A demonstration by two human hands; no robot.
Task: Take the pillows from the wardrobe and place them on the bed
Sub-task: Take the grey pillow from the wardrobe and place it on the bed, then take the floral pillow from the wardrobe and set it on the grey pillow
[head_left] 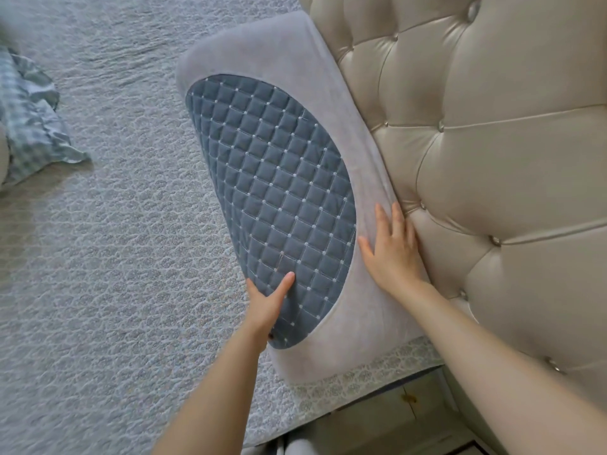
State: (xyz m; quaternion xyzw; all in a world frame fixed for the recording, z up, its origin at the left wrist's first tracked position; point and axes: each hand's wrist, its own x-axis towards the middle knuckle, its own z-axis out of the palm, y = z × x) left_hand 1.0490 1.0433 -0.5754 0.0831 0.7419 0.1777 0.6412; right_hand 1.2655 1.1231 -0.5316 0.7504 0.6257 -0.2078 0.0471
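A grey pillow with a dark blue quilted oval panel lies on the bed, its long side against the tufted beige headboard. My left hand grips the pillow's near left edge, thumb on the blue panel and fingers hidden underneath. My right hand rests flat on the pillow's grey border beside the headboard, fingers spread.
The bed is covered with a grey patterned spread. A crumpled blue-green checked cloth lies at the left edge. Below the bed's near corner a wooden bedside surface shows.
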